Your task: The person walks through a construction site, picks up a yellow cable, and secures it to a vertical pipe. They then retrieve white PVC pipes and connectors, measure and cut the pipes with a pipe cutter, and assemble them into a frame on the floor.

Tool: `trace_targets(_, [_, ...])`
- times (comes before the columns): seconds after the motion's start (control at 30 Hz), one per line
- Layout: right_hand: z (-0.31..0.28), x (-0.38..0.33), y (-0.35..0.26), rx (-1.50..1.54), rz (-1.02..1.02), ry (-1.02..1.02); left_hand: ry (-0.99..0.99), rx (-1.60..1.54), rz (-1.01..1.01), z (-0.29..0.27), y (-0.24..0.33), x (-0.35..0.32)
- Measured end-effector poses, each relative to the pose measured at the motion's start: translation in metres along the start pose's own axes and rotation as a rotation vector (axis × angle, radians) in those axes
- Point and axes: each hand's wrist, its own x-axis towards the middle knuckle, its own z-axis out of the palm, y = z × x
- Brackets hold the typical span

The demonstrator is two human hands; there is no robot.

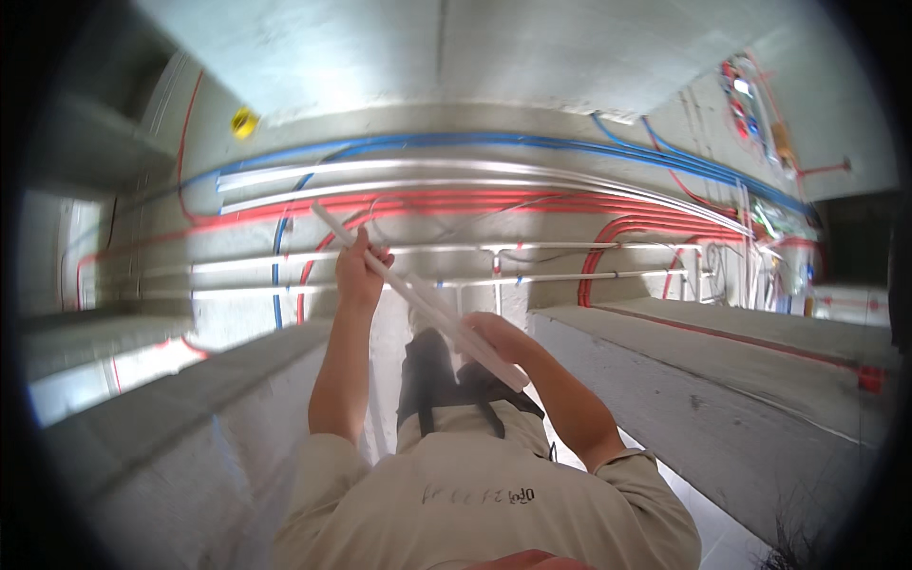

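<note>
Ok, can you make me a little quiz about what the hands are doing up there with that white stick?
1. True or false: both hands grip the white conduit.
2. Which hand is higher along it? A) left hand B) right hand
3. Fill in: beside the white pipes, the pipes on the concrete ceiling are blue and ____.

Key: 1 true; 2 A; 3 red.
</note>
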Motion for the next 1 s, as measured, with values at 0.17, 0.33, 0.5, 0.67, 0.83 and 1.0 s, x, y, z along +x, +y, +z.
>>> trace_targets(0.17, [-0.016,-0.017,-0.078,-0.127,-0.151,0.124,-0.167,0.235,0.059,0.099,0.016,0.027])
trace_targets(0.33, [-0.081,-0.037,-0.154,-0.223,-0.449,0.317,-0.406,0.69,-0.095,0.2,-0.029,0.032])
trace_targets(0.5, [-0.182,-0.017,-0.215,0.337,-0.499,0.382,-0.716,0.992,-0.146,0.295,-0.118,0.054])
trace_targets(0.67, [-0.3,-0.006,-0.265,0.136,-0.723,0.406,-0.598,1.032,-0.371,0.422,-0.213,0.1])
trace_targets(0.83, [-0.401,-0.073,-0.304,0.299,-0.855,0.676,-0.709,1.107,-0.442,0.565,-0.276,0.109])
trace_targets(1.0, [-0.514,-0.15,-0.321,0.63,-0.922,1.0,-0.929,1.025,-0.337,0.707,-0.344,0.108])
